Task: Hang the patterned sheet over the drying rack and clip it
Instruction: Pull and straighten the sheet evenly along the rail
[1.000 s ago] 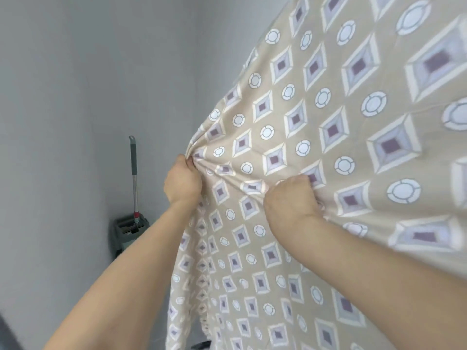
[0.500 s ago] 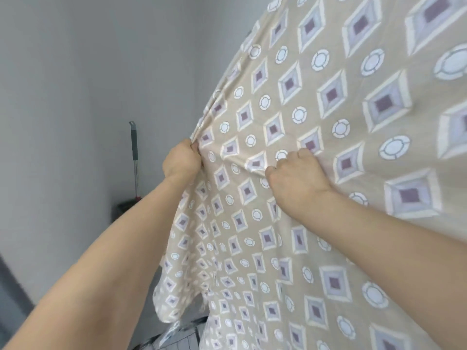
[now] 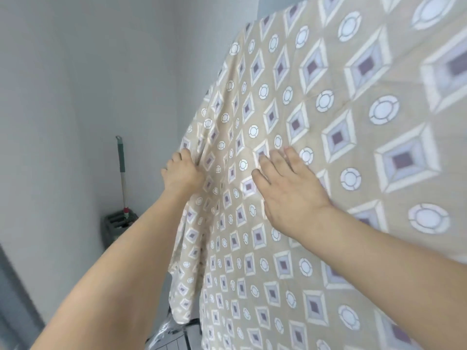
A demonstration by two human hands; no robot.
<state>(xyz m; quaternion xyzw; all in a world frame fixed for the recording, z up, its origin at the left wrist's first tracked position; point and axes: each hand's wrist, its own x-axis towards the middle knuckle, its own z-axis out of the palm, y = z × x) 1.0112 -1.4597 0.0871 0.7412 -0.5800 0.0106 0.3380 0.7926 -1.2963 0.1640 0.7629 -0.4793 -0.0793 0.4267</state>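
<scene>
Head view. Patterned sheet [image 3: 328,147], beige with purple-centred diamonds and white rings, fills the right and centre of the frame. It hangs draped from above, its top edge running down from upper right toward the left; whatever carries it is hidden under the cloth. Its left edge falls in loose vertical folds down to a hanging corner low in the frame.

Left hand [image 3: 182,173]: raised at the sheet's left edge, fingers curled round a gathered fold of the cloth, gripping it. Cloth puckers into creases right at the knuckles.

Right hand [image 3: 288,195]: just right of the left hand, apart from it. Fingers [image 3: 276,160] straight and spread, palm toward the sheet, lying flat against the cloth or very near it; actual contact cannot be told for sure. It holds nothing.

Both forearms bare, reaching up from the bottom of the frame.

Background, left: pale grey wall [image 3: 75,97]. In the corner a mop handle [image 3: 121,173], green grip on a metal shaft, stands upright in a dark bucket [image 3: 113,223]. At bottom centre, below the sheet's corner, some clear plastic wrapping [image 3: 164,332], partly hidden.
</scene>
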